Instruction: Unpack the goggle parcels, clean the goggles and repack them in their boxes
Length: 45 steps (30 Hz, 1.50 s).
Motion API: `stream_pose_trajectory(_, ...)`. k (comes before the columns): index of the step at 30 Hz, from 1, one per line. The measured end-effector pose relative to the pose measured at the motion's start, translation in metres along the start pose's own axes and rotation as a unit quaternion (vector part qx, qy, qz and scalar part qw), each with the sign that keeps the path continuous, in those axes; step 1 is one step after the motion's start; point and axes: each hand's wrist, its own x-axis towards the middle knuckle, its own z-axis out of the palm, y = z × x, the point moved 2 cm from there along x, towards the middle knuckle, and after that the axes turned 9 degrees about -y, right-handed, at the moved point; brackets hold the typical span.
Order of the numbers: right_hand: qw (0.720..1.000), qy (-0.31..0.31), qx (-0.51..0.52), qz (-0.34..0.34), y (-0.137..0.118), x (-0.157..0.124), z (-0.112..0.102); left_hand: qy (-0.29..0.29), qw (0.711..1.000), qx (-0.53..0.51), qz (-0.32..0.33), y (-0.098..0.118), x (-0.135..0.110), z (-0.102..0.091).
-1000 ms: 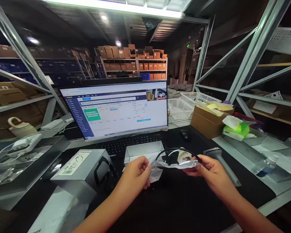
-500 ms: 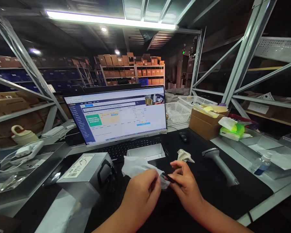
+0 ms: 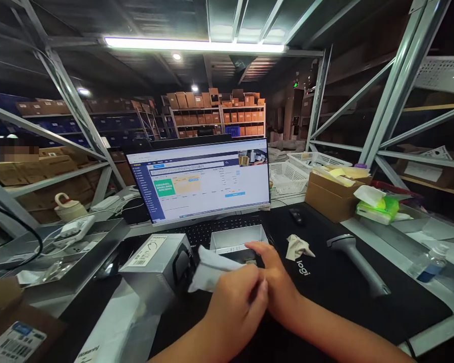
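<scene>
My left hand (image 3: 236, 300) is closed on a crumpled white wrapper (image 3: 214, 269), which sticks out to the left of the fist. My right hand (image 3: 278, 277) meets it on the right, with the index finger raised and the other fingers curled; what lies in its grip is hidden. Just beyond both hands sits an open silver-grey box tray (image 3: 242, 236). To the left stands a grey carton (image 3: 157, 259) with a white label and a black device pictured on its side.
Behind are a keyboard (image 3: 202, 234) and a lit monitor (image 3: 208, 181). A crumpled cloth-like piece (image 3: 298, 247), a mouse (image 3: 296, 217) and a barcode scanner (image 3: 359, 264) lie on the black desk mat to the right. A cardboard box (image 3: 329, 194) stands at the back right.
The hands have come together, and the thin dark piece seen in the right fingers is now hidden. The wrapper has tilted. The whole view has shifted, with things appearing further right.
</scene>
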Motion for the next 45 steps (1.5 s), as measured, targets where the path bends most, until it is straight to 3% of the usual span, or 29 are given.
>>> stream_pose_trajectory(3,0.995,-0.064,0.079,0.02,0.004,0.013,-0.002,0.027,0.996,0.036,0.072,-0.001,-0.004,-0.004)
stream_pose_trajectory(6,0.983,-0.086,0.148,0.063,0.012,0.023,-0.011,0.058,0.994,0.041,0.079,-0.019,-0.01,-0.025)
stream_pose_trajectory(11,0.957,-0.046,0.251,0.135,0.018,0.034,-0.023,-0.018,0.994,0.095,-0.048,-0.06,-0.006,-0.048)
stream_pose_trajectory(14,0.93,-0.082,0.326,0.15,0.017,0.043,-0.031,-0.041,0.99,0.021,-0.131,-0.075,0.0,-0.049)
stream_pose_trajectory(17,0.928,-0.123,0.316,0.155,0.023,0.053,-0.049,-0.071,0.977,-0.01,-0.198,-0.077,0.002,-0.048)
stream_pose_trajectory(19,0.938,-0.105,0.279,0.176,0.032,0.058,-0.064,-0.073,0.971,-0.004,-0.226,-0.076,0.002,-0.049)
stream_pose_trajectory(22,0.958,0.01,0.2,0.205,0.045,0.061,-0.083,-0.049,0.963,0.009,-0.265,-0.078,0.003,-0.05)
stream_pose_trajectory(24,0.968,0.045,0.144,0.2,0.046,0.062,-0.088,-0.029,0.96,0.023,-0.279,-0.08,0.004,-0.049)
stream_pose_trajectory(28,0.981,-0.084,0.045,0.167,0.039,0.067,-0.07,-0.029,0.965,0.02,-0.261,-0.082,0.004,-0.04)
stream_pose_trajectory(30,0.98,-0.107,0.019,0.168,0.039,0.073,-0.055,-0.03,0.969,0.022,-0.246,-0.081,0.003,-0.035)
stream_pose_trajectory(33,0.984,-0.049,0.065,0.158,0.045,0.082,-0.036,-0.004,0.979,-0.006,-0.206,-0.08,0.001,-0.028)
stream_pose_trajectory(35,0.989,0.029,0.087,0.119,0.047,0.082,-0.03,-0.006,0.983,-0.107,-0.148,-0.08,0.001,-0.023)
stream_pose_trajectory(37,0.992,0.087,0.072,0.058,0.043,0.074,-0.028,-0.04,0.952,-0.283,-0.106,-0.081,0.001,-0.015)
stream_pose_trajectory(39,0.994,0.098,0.043,-0.008,0.034,0.061,-0.026,-0.084,0.878,-0.455,-0.122,-0.081,0.001,-0.008)
stream_pose_trajectory(41,0.993,0.108,0.025,-0.049,0.023,0.045,-0.027,-0.117,0.819,-0.534,-0.173,-0.081,0.0,-0.003)
stream_pose_trajectory(43,0.992,0.117,0.04,-0.034,0.018,0.036,-0.029,-0.145,0.807,-0.535,-0.202,-0.082,-0.001,-0.002)
stream_pose_trajectory(45,0.992,0.094,0.084,-0.004,0.017,0.036,-0.031,-0.168,0.831,-0.488,-0.207,-0.084,-0.002,-0.005)
